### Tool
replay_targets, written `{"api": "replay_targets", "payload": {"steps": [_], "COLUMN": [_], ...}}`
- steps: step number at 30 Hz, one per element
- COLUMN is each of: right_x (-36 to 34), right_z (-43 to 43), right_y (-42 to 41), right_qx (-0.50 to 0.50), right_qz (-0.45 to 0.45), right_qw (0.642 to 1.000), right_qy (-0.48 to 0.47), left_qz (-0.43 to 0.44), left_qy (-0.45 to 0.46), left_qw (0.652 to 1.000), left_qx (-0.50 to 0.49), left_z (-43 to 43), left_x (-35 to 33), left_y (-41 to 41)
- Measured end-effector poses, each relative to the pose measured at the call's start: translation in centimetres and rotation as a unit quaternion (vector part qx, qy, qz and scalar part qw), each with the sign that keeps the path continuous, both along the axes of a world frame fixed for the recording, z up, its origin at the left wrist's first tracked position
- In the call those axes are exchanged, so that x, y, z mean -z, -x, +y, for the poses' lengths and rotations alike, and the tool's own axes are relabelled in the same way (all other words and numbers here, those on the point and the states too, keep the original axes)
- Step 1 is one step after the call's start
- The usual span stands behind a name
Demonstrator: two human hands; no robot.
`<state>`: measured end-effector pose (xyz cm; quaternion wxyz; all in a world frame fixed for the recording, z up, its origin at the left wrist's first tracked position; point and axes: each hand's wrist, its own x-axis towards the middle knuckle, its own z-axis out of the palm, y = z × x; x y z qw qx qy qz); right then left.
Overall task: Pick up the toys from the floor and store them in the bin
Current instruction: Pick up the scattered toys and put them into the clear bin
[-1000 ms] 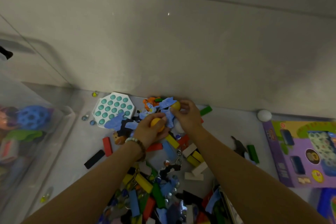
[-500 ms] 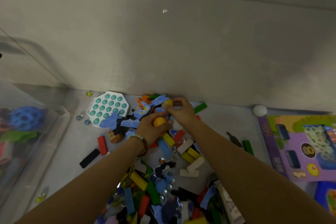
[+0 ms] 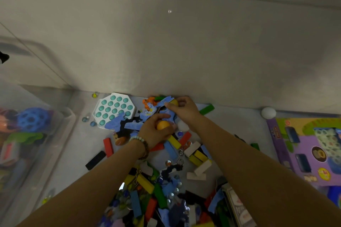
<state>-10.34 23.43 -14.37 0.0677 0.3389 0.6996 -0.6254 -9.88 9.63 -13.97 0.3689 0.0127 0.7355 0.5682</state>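
Observation:
My left hand (image 3: 154,131) grips an orange ball (image 3: 162,125) over the toy pile by the wall. My right hand (image 3: 182,109) curls round a yellow ball (image 3: 174,102) and touches a blue foam piece (image 3: 164,100) at the foot of the wall. A white ball (image 3: 182,125) lies partly hidden under my right wrist. The clear plastic bin (image 3: 60,134) stands at the left with a blue holed ball (image 3: 33,120) and other toys inside. Coloured wooden blocks (image 3: 173,142) and blue foam shapes are scattered on the floor between my arms.
A white and teal pop-it toy (image 3: 114,109) leans by the wall. Marbles (image 3: 86,120) lie beside it. Another white ball (image 3: 268,112) sits at the wall on the right, above a purple game box (image 3: 311,151). A black block (image 3: 95,160) and a red block (image 3: 108,147) lie left of my forearm.
Both hands stay at the same spot by the wall holding their balls. My left hand has turned a little, showing more of the orange ball. The camera shifted slightly.

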Motion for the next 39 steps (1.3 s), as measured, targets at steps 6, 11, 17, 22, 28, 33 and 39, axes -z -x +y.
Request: {"api": "replay_targets", "payload": {"steps": [6,11,17,22,28,33,39], "right_x": [-0.2,-0.9,-1.3,-1.5,-1.9,-2.7,-1.6], "right_z": [0.3,3.5,8.2,10.8,14.6,18.7,21.7], "right_y": [-0.4,-2.5,-7.4,-10.8,-13.3,-14.7,-13.6], "right_qx": [0.023,0.073,0.071,0.063,0.093,0.193,0.225], "right_qz": [0.015,0.033,0.020,0.015,-0.034,-0.003,-0.070], "right_qw": [1.000,0.997,0.996,0.993,0.987,0.981,0.961], "right_qy": [-0.007,0.003,0.046,0.098,0.128,-0.035,-0.146], "left_qz": [0.060,0.106,0.163,0.195,0.187,0.142,0.038], "left_qy": [0.005,0.001,0.062,0.125,0.127,0.044,-0.016], "left_qw": [0.998,0.993,0.974,0.953,0.951,0.984,0.999], "left_qx": [0.032,0.059,0.145,0.197,0.209,0.097,0.032], "left_z": [-0.2,1.2,3.6,6.1,9.1,12.7,15.7], "left_x": [-0.3,-0.5,-0.5,-0.3,0.1,-0.7,-1.0], "left_y": [-0.1,-0.4,0.1,0.4,-0.2,-1.3,-2.6]}}
